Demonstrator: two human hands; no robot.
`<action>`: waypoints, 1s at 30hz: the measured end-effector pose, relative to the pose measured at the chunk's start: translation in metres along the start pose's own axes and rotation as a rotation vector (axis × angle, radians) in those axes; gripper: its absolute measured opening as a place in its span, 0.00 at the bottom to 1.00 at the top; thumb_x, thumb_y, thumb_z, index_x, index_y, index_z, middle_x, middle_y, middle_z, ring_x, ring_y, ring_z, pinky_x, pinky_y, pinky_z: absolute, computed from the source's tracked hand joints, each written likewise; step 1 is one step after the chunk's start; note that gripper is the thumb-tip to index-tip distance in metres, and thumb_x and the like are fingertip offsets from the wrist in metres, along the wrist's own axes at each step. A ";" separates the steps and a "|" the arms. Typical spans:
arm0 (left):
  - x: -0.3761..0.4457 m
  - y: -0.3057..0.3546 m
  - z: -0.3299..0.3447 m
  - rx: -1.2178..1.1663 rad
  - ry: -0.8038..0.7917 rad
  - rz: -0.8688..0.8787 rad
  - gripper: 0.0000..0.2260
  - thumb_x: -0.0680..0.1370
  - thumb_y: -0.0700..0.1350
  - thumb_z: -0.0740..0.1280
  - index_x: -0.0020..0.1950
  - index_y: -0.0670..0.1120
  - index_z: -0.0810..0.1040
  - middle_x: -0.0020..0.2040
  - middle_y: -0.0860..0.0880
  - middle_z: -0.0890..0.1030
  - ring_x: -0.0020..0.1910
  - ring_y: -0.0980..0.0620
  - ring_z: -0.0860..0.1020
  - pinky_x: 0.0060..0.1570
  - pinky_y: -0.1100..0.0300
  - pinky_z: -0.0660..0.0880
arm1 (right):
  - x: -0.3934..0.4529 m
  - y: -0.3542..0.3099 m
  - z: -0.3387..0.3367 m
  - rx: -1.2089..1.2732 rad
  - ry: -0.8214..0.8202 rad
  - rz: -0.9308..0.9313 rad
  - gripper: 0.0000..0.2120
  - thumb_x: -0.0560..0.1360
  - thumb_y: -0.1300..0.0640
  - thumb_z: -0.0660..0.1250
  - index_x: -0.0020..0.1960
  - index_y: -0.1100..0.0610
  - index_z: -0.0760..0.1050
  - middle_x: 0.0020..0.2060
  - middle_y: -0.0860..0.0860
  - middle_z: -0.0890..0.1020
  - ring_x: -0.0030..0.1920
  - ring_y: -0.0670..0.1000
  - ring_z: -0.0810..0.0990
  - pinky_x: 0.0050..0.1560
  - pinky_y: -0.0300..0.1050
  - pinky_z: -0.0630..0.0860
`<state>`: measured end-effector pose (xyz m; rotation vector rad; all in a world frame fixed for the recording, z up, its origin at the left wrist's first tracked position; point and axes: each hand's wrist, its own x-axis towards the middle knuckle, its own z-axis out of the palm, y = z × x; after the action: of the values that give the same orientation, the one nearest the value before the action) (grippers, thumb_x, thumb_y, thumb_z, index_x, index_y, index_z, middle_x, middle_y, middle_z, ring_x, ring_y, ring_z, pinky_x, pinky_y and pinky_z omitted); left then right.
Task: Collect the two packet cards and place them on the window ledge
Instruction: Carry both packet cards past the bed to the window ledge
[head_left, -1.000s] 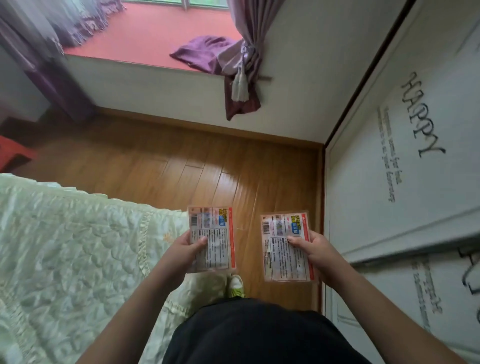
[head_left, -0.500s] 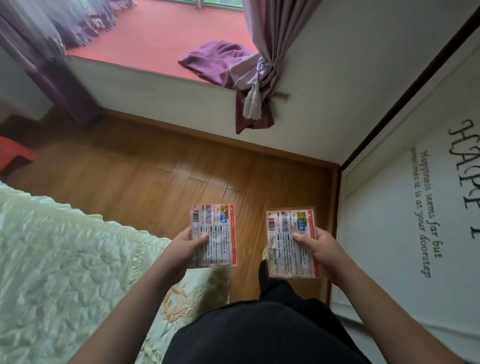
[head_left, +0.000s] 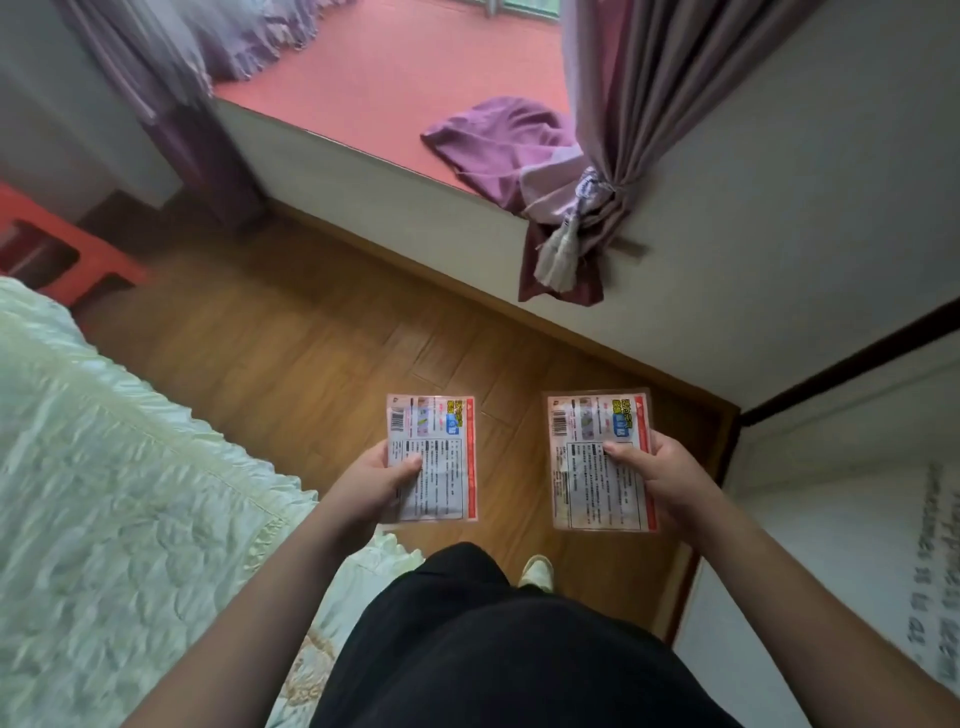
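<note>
While you stand on the wooden floor (head_left: 291, 364), here's how it lies:
Left hand (head_left: 371, 483): your fingers are clamped on the left packet card (head_left: 434, 460), thumb pressed across its printed face.
Right hand (head_left: 660, 480): same grip on the right packet card (head_left: 597, 460), thumb on top.
Cards: side by side, apart, both held over the floor.
Window ledge (head_left: 405, 78): ahead, red-topped, well apart from both cards, a purple cloth (head_left: 498, 140) lying on it.
Bed (head_left: 104, 467): at your left.
</note>
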<state>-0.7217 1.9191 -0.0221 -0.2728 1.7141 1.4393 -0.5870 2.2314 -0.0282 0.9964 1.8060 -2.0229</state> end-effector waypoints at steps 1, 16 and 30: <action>0.004 0.003 -0.003 -0.014 0.017 -0.004 0.07 0.82 0.38 0.63 0.58 0.43 0.76 0.48 0.44 0.88 0.48 0.44 0.87 0.41 0.52 0.84 | 0.010 -0.008 0.001 -0.017 -0.021 0.001 0.08 0.77 0.56 0.70 0.56 0.55 0.79 0.48 0.55 0.88 0.49 0.57 0.88 0.53 0.61 0.82; 0.084 0.049 -0.142 -0.377 0.286 0.032 0.09 0.83 0.37 0.60 0.59 0.45 0.76 0.47 0.44 0.88 0.45 0.45 0.87 0.36 0.52 0.84 | 0.171 -0.148 0.139 -0.242 -0.308 -0.007 0.09 0.77 0.57 0.70 0.57 0.55 0.79 0.51 0.55 0.88 0.52 0.58 0.87 0.58 0.62 0.80; 0.130 0.118 -0.276 -0.525 0.461 0.114 0.10 0.83 0.40 0.61 0.60 0.51 0.78 0.53 0.48 0.87 0.52 0.47 0.85 0.44 0.49 0.82 | 0.302 -0.249 0.272 -0.284 -0.385 -0.051 0.09 0.78 0.57 0.69 0.58 0.55 0.79 0.49 0.55 0.88 0.49 0.59 0.87 0.53 0.60 0.82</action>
<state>-1.0047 1.7564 -0.0413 -0.8575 1.6854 2.0179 -1.0448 2.0980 -0.0263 0.4480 1.8441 -1.7663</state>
